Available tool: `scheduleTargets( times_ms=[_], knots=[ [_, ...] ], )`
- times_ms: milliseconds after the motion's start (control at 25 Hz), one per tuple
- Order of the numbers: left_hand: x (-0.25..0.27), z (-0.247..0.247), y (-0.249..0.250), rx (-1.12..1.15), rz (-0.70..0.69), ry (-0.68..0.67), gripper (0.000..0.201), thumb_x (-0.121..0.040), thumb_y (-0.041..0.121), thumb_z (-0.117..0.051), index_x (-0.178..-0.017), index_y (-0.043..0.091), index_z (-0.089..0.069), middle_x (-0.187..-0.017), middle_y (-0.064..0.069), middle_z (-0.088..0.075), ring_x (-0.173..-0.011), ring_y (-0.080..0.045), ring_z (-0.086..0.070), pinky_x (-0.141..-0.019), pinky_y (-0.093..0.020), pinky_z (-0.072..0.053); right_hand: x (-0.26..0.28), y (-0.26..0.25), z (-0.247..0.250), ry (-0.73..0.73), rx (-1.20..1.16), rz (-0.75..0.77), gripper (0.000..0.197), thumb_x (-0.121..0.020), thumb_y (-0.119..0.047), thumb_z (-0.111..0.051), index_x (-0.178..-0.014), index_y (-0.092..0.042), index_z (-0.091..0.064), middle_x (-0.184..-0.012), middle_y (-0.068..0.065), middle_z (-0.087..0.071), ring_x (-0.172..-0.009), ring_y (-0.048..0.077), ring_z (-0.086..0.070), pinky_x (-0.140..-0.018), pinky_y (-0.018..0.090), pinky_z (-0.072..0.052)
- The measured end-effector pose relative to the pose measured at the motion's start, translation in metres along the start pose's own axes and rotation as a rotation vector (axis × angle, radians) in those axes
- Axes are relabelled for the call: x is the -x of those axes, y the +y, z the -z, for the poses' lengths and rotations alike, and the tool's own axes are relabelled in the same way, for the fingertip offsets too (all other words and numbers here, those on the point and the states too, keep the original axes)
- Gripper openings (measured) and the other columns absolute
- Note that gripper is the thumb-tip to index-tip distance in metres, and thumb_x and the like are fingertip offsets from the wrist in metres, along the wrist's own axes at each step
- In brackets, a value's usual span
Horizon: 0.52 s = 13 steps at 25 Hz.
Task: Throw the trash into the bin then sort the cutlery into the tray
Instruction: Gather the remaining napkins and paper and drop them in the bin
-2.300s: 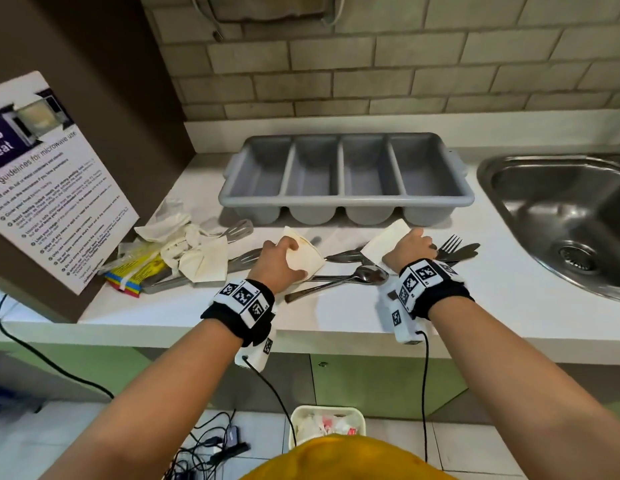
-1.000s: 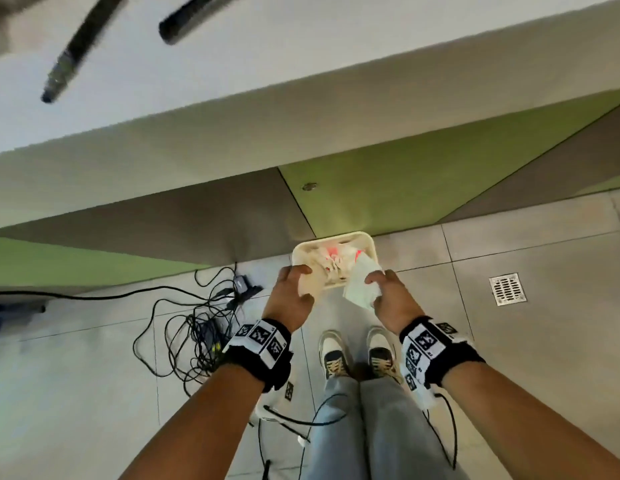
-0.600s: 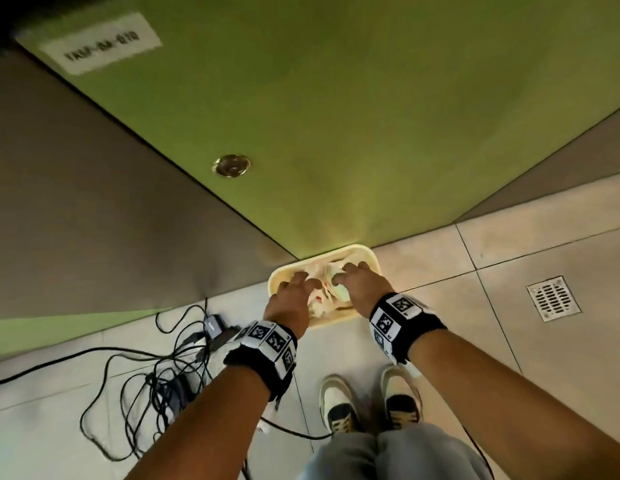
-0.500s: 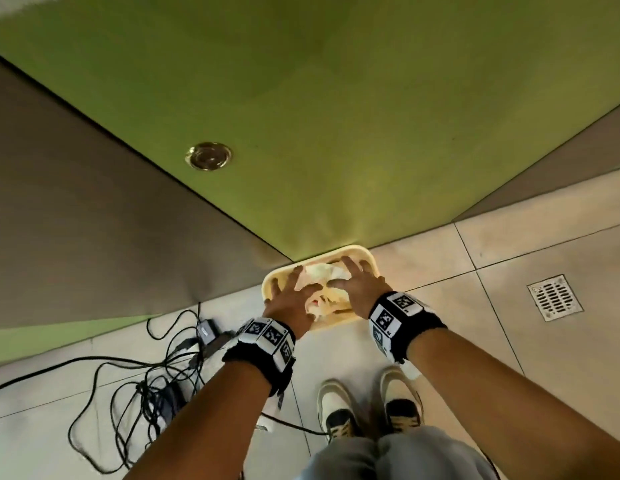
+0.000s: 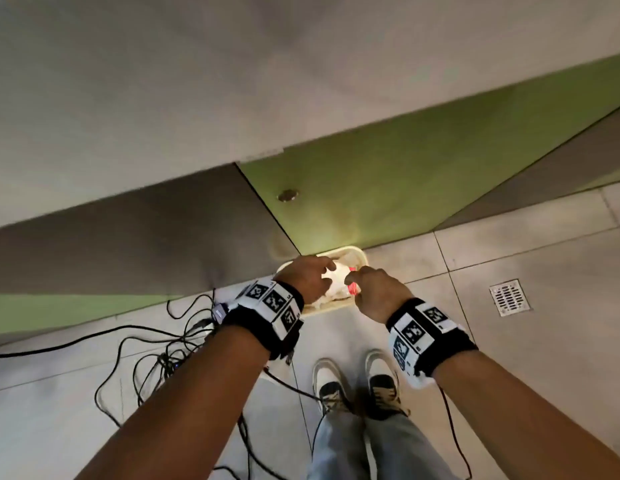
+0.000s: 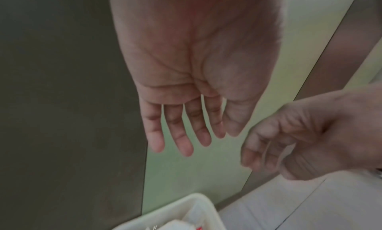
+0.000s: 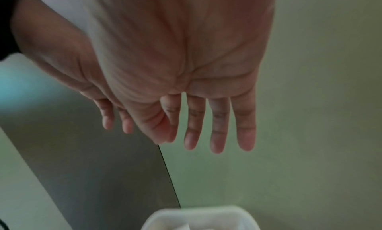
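A cream bin stands on the floor against the green cabinet. White paper trash with a bit of red lies inside it. My left hand hovers over the bin's left side, and my right hand hovers over its right side. In the left wrist view the left hand has straight fingers and a bare palm above the bin. The right wrist view shows my right hand also flat and holding nothing, above the bin. Cutlery and tray are out of view.
A tangle of black cables lies on the floor to the left. A floor drain is at the right. My shoes stand just behind the bin. The counter underside hangs overhead, with a green cabinet door below it.
The paper pieces that both hands carried from the counter now lie in the bin. Both hands have let go and lifted slightly above it.
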State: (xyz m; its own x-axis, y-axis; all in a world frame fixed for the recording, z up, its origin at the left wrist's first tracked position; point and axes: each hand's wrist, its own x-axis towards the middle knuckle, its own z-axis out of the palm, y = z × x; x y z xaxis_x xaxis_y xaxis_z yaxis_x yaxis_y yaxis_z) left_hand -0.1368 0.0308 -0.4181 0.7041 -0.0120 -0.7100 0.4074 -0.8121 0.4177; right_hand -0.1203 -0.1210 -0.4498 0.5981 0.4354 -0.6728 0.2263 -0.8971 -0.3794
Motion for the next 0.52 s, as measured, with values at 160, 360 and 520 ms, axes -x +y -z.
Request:
scheduleTargets(
  times_ms=[160,360,520],
  knots=[
    [0.106,0.050,0.040,0.102,-0.100,0.024,0.035,-0.091,0.017,-0.053,-0.125,0.019,-0.056,-0.124,-0.003,-0.060,-0.112,-0.024,-0.058,-0.092,-0.023,-0.042,0.098,-0.048,0.072,0.044,0.027,0.080,0.041,-0.086,-0.015,-0.048,-0.125,-0.026,-0.053,-0.128,0.003,-0.055,-0.116,0.023,-0.056,-0.098,0.031,-0.048],
    [0.229,0.134,0.078,0.212,-0.237,0.164,0.031,-0.089,0.015,-0.055,-0.119,0.017,-0.061,-0.100,-0.008,-0.069,-0.084,-0.012,-0.059,-0.078,-0.021,-0.047,0.192,-0.122,0.169,0.159,-0.045,0.226,0.029,-0.086,-0.016,-0.055,-0.111,-0.028,-0.064,-0.121,0.000,-0.061,-0.100,0.014,-0.059,-0.092,0.027,-0.045],
    [0.293,0.214,0.083,0.328,-0.310,0.495,0.026,-0.090,0.013,-0.055,-0.114,0.015,-0.063,-0.090,0.000,-0.064,-0.074,-0.008,-0.055,-0.074,-0.017,-0.043,0.241,-0.176,0.246,0.404,-0.142,0.335,0.024,-0.088,-0.012,-0.056,-0.110,-0.017,-0.065,-0.107,-0.001,-0.061,-0.071,0.001,-0.050,-0.079,0.020,-0.039]
  ],
)
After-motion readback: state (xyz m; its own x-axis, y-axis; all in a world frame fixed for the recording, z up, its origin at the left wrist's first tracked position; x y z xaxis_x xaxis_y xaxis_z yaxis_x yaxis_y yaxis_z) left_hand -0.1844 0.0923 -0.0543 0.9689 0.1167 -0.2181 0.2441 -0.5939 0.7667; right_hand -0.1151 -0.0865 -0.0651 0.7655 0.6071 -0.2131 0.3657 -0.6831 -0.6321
